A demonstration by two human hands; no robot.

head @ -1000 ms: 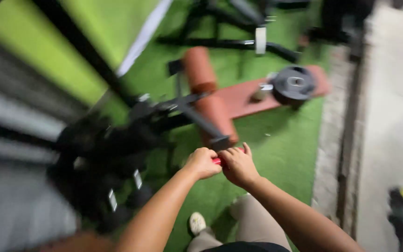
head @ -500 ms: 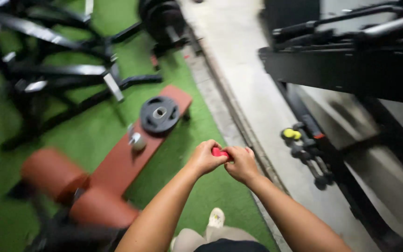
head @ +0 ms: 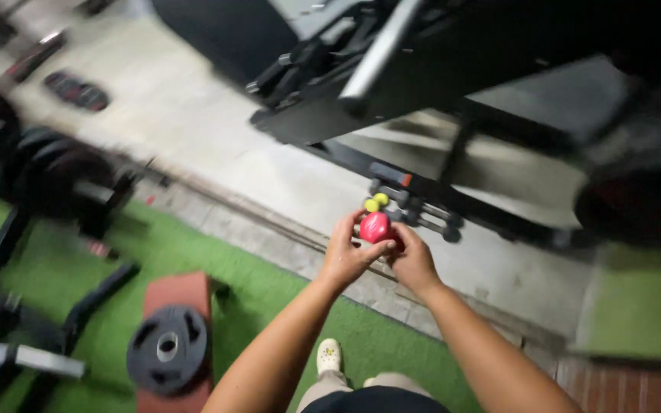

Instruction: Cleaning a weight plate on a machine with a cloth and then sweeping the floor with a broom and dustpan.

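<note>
While the small red-pink object [head: 375, 226] is pinched between both hands at chest height, no further working of it is shown. It is gripped from nine o'clock by the left hand [head: 346, 252] and from three o'clock by the right hand [head: 413, 258], forearms converging, above small dumbbells [head: 411, 210] at twelve o'clock on the floor.

A small ball [head: 374, 227] sits between the left hand [head: 346, 252] and right hand [head: 413, 260], touching both. Below left, a weight plate [head: 167, 349] lies on a bench pad [head: 178, 294] — dumbbells [head: 415, 214] lie on the floor beyond the hands.
</note>
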